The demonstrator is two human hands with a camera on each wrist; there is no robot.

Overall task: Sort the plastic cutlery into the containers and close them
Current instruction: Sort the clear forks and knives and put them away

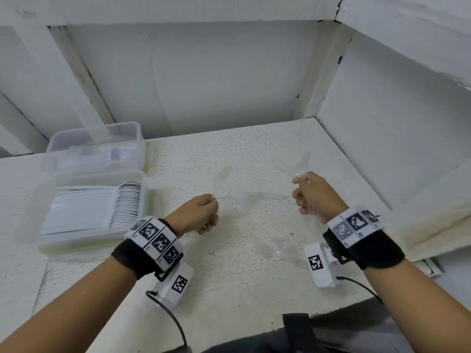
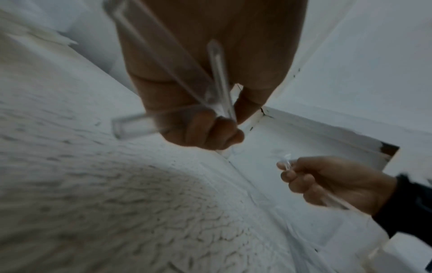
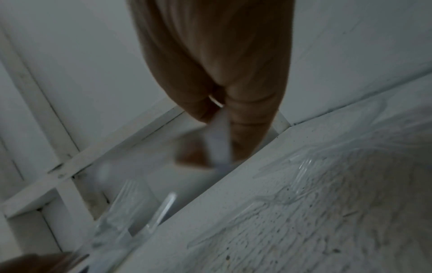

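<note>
Left hand (image 1: pixel 201 212) grips clear cutlery (image 2: pixel 217 77); handles cross palm.

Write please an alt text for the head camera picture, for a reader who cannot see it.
Over a rough white table, the left hand and the right hand each grip clear plastic cutlery. At the left stand two clear containers, the near container full of stacked cutlery, the far container behind it. More clear cutlery lies near the right wrist.
</note>
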